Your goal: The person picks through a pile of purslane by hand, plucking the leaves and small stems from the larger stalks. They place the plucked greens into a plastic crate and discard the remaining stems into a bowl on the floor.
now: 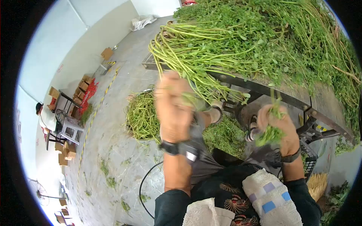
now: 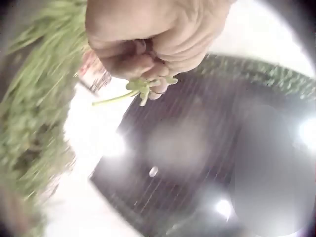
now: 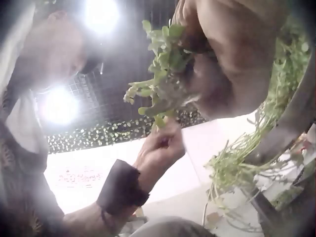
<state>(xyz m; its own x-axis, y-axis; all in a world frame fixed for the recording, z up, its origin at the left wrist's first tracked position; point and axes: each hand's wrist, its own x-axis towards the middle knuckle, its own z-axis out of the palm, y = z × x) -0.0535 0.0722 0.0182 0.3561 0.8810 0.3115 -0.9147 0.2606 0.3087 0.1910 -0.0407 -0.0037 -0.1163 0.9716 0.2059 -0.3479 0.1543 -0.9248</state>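
Observation:
My left hand [image 1: 173, 109], blurred in the head view, is raised in front of the table edge, beside the long stems hanging over it. In the left wrist view its curled fingers pinch a small green sprig [image 2: 140, 90] with a thin pale stem. My right hand [image 1: 285, 126] grips a small bunch of leafy green tips [image 1: 270, 136]; the leaves stick out past the fingers in the right wrist view. A big heap of leafy greens [image 1: 241, 41] lies on the table, its bare stems [image 1: 177, 49] pointing left.
A dark metal table rail [image 1: 271, 92] runs in front of me. Below on the floor lie a round pile of stems [image 1: 142, 116] and more greens [image 1: 226, 137]. A black crate [image 1: 311, 160] stands at lower right. Far left, a person [image 1: 48, 118] sits near cardboard boxes [image 1: 80, 90].

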